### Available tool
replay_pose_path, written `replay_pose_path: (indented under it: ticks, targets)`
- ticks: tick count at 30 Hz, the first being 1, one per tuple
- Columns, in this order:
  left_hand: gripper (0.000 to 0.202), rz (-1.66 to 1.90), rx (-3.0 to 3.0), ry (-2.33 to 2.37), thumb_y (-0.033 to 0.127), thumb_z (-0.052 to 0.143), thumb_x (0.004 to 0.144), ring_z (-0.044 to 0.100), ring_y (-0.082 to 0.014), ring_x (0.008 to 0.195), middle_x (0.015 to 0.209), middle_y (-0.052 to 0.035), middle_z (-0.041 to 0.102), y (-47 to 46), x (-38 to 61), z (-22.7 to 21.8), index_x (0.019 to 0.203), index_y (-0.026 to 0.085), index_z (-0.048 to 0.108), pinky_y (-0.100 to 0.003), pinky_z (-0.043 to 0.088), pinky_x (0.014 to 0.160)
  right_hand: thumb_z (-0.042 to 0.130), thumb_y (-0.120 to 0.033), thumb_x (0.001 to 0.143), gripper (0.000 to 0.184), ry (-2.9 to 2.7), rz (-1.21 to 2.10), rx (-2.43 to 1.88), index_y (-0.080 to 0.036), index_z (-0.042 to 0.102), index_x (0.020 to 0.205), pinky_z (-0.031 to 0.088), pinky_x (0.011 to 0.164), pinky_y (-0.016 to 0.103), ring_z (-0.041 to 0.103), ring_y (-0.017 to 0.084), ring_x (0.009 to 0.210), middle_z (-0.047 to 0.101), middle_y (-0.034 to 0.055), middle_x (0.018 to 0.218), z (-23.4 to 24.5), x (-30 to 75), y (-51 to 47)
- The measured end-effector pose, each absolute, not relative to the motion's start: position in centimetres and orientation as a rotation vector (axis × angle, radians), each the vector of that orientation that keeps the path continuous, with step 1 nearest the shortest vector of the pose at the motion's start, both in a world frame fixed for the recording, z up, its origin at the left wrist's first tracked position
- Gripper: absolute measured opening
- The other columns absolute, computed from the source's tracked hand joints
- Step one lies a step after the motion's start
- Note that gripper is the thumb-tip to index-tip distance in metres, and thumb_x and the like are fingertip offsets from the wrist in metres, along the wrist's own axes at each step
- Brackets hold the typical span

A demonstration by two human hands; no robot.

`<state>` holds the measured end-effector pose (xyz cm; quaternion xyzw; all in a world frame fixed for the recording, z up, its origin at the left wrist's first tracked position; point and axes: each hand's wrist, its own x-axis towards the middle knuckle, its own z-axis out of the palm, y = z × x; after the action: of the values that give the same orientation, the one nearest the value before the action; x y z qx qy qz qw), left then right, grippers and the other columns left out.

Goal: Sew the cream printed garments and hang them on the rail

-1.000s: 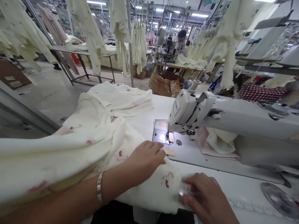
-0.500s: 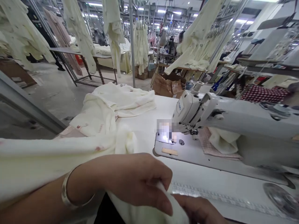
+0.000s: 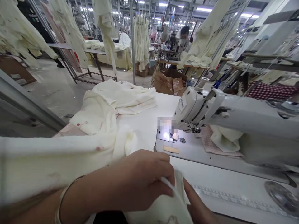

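Observation:
My left hand [image 3: 142, 177], with a bangle [image 3: 62, 202] on its wrist, pinches the edge of a cream printed fabric piece [image 3: 163, 208] at the table's front. On the other side of that edge is my right hand [image 3: 198, 202], its fingers on the cloth and partly hidden behind it. More cream cloth [image 3: 58, 155] lies across my left forearm. A cream garment [image 3: 100, 105] with small reddish prints is heaped on the white table [image 3: 142, 137]. To the right stands a white sewing machine [image 3: 224, 115], its lamp lit over the needle plate.
Pink checked cloth [image 3: 207, 143] and cream cloth lie under the machine arm. A ruler strip [image 3: 233, 197] runs along the table front, with a round metal disc [image 3: 281, 194] at right. Beyond are a cardboard box [image 3: 165, 82], hanging garments [image 3: 141, 40] and a seated person.
Both hands have shifted slightly with the fabric, and its edge now stands up between them. My right hand's fingers point more upward. The view has tilted a little.

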<state>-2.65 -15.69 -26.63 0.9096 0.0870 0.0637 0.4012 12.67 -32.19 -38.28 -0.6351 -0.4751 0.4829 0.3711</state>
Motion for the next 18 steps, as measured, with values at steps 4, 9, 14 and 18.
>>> replay_pose_path:
  ticks: [4, 9, 14, 18]
  targets:
    - [0.013, 0.536, 2.558, 0.319, 0.013, 0.049, 0.083, 0.051, -0.0109, 0.064, 0.074, 0.0018, 0.056, -17.5, -1.7, -28.4, 0.084, 0.019, 0.061, -0.021, 0.039, 0.056, 0.063, -0.044, 0.07, 0.059, -1.318, 1.046, -1.623, -0.033, 0.047, 0.126, 0.044, 0.045, 0.023, 0.059, 0.017, 0.057, 0.06, -0.002, 0.065, -40.2, 13.6, -30.3]
    - [0.018, 0.989, 2.661, 0.357, 0.01, 0.038, 0.083, 0.046, -0.0164, 0.068, 0.072, -0.0039, 0.053, -19.1, -0.7, -31.0, 0.072, 0.014, 0.051, -0.033, 0.041, 0.065, 0.063, -0.036, 0.071, 0.051, -1.615, 0.632, -1.587, -0.033, 0.052, 0.121, 0.047, 0.049, 0.023, 0.061, 0.019, 0.066, 0.061, -0.0003, 0.07, -35.6, 14.6, -30.8]
    - [0.014, 0.914, 2.635, 0.291, 0.011, 0.035, 0.086, 0.043, -0.0128, 0.062, 0.072, -0.0025, 0.049, -18.1, -2.3, -30.6, 0.078, 0.014, 0.046, -0.024, 0.037, 0.052, 0.055, -0.022, 0.081, 0.046, -1.775, 0.303, -1.497, -0.027, 0.046, 0.125, 0.051, 0.07, 0.026, 0.057, 0.017, 0.087, 0.055, 0.0066, 0.103, -32.7, 13.4, -29.7]
    - [0.012, 0.85, 2.751, 0.194, 0.006, 0.039, 0.085, 0.042, -0.0122, 0.066, 0.076, -0.0019, 0.049, -16.5, -3.6, -28.6, 0.082, 0.014, 0.047, -0.023, 0.038, 0.056, 0.061, -0.043, 0.079, 0.036, -1.504, 0.057, -1.494, -0.021, 0.049, 0.105, 0.048, 0.059, 0.023, 0.052, 0.014, 0.072, 0.052, 0.003, 0.086, -34.1, 12.8, -28.5]
